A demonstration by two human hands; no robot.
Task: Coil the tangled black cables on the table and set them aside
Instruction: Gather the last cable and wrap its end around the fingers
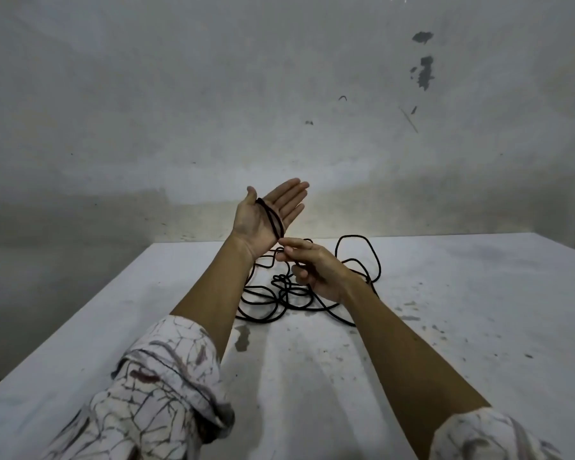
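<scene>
A grey, stained concrete wall (279,94) with dark chipped patches stands behind a white, scuffed table (462,327) marked with small dark specks and smears. A person stands at the near edge, both forearms stretched out over it, with rolled-up white sleeves (166,376) patterned in dark crackle lines.

The left hand (266,217) is raised above the far part of the table, palm up and tilted toward the viewer, fingers straight and held together, thumb out to the side. A few turns of thin black cable (273,220) lie looped across this palm, running from the base of the thumb down to the heel of the hand.

The right hand (312,267) sits just below and beside the left wrist. Its thumb and forefinger pinch a strand of the same cable, with the other fingers curled under.

The rest of the black cable lies loose on the table beneath and beyond both hands, in a tangle of overlapping loops (289,293), one tall loop arching to the right.
</scene>
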